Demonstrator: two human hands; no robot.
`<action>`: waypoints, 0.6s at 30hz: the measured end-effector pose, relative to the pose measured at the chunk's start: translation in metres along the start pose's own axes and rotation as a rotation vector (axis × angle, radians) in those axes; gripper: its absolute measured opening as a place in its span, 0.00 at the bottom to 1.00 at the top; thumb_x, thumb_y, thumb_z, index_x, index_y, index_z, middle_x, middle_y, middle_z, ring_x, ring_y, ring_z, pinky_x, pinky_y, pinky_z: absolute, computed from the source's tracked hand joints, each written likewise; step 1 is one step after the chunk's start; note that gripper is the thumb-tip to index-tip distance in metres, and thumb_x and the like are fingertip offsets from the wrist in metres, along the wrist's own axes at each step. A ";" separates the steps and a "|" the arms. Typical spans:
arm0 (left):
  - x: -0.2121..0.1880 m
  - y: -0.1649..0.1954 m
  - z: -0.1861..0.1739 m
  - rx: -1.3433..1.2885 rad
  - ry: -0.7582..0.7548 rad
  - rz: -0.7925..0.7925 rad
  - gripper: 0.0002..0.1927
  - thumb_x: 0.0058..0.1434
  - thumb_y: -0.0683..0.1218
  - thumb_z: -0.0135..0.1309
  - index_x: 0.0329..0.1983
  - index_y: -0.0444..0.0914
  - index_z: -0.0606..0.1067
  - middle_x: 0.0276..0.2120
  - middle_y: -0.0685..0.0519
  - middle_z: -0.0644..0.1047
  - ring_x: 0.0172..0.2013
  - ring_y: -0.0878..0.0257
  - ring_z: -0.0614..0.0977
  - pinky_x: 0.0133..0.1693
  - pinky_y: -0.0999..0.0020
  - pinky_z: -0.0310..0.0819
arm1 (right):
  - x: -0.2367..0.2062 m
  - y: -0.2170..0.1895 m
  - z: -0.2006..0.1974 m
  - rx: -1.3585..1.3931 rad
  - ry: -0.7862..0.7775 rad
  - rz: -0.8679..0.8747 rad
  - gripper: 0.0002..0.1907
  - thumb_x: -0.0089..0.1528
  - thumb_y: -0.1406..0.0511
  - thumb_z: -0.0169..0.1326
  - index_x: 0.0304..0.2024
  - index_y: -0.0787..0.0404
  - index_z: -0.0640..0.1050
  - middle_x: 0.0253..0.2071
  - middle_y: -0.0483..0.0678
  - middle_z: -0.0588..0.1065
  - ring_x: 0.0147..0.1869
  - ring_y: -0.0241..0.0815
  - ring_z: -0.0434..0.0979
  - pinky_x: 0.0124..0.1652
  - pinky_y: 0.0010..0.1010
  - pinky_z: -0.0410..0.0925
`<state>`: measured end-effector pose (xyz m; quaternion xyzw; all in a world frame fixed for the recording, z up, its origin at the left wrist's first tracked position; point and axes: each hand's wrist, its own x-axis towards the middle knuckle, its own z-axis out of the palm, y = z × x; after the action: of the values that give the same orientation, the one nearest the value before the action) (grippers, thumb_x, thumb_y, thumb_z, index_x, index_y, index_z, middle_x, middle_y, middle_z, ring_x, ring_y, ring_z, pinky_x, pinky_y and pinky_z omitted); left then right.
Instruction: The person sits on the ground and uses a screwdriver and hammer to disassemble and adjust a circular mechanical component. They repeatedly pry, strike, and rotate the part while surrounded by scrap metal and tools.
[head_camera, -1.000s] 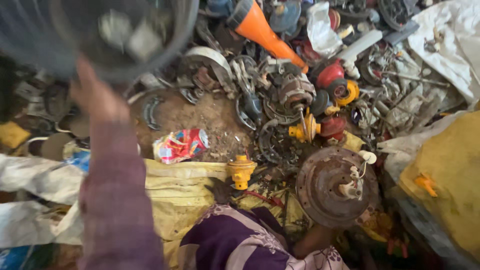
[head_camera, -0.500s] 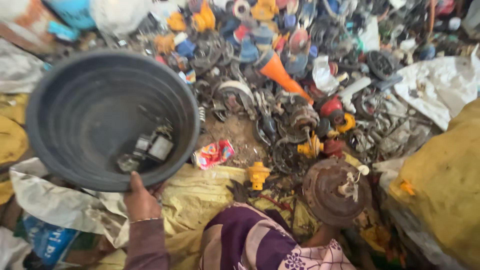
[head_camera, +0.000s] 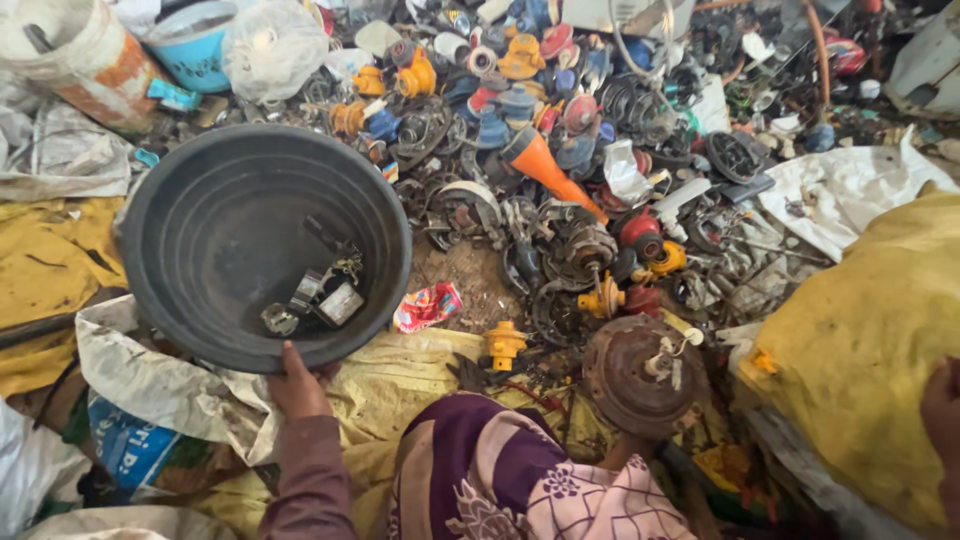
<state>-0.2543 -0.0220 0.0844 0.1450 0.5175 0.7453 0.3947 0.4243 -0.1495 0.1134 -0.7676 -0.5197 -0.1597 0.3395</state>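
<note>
Down at the person's knees, the left hand (head_camera: 297, 385) is gripping the near rim of a wide black plastic basin (head_camera: 220, 210), fingers curled over the edge, and is tipping it towards the camera so the inside shows. A few small metal parts (head_camera: 318, 296) are lying low on the sloping wall, gathered at the near side because of the tilt. The basin is hanging partly over a yellow sack (head_camera: 395, 385) and crumpled white sacking (head_camera: 150, 375), just left of a red printed wrapper (head_camera: 428, 305). The right hand is reaching under a round rusty motor housing (head_camera: 640, 372); only the wrist is showing, so I cannot tell whether it is closed. Beyond both, a dense heap of scrap motor parts (head_camera: 560, 200) is spreading out, with an orange cone (head_camera: 545, 170) sticking up.
</note>
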 end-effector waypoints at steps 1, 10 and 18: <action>-0.004 -0.004 0.001 -0.019 0.019 -0.013 0.23 0.72 0.54 0.54 0.64 0.40 0.64 0.48 0.49 0.75 0.37 0.55 0.82 0.37 0.56 0.83 | 0.003 0.000 -0.001 -0.003 0.013 -0.024 0.14 0.76 0.66 0.51 0.61 0.68 0.72 0.53 0.60 0.73 0.53 0.54 0.75 0.53 0.37 0.71; -0.082 -0.073 0.078 -0.506 -0.422 -0.662 0.13 0.65 0.51 0.54 0.46 0.38 0.77 0.40 0.47 0.81 0.42 0.50 0.82 0.47 0.52 0.78 | 0.011 0.015 -0.014 -0.278 0.164 -0.297 0.12 0.75 0.65 0.53 0.58 0.66 0.74 0.66 0.61 0.71 0.66 0.59 0.73 0.64 0.41 0.70; -0.167 -0.156 0.192 -0.086 -0.543 -0.490 0.09 0.63 0.47 0.59 0.39 0.36 0.77 0.32 0.50 0.81 0.31 0.58 0.83 0.32 0.63 0.78 | 0.005 0.027 -0.021 -0.632 0.194 -0.373 0.12 0.75 0.61 0.54 0.57 0.58 0.76 0.68 0.47 0.72 0.74 0.59 0.66 0.76 0.41 0.58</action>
<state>0.0422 0.0046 0.0597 0.1923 0.3816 0.5840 0.6902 0.4533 -0.1669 0.1212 -0.7081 -0.5409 -0.4430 0.0988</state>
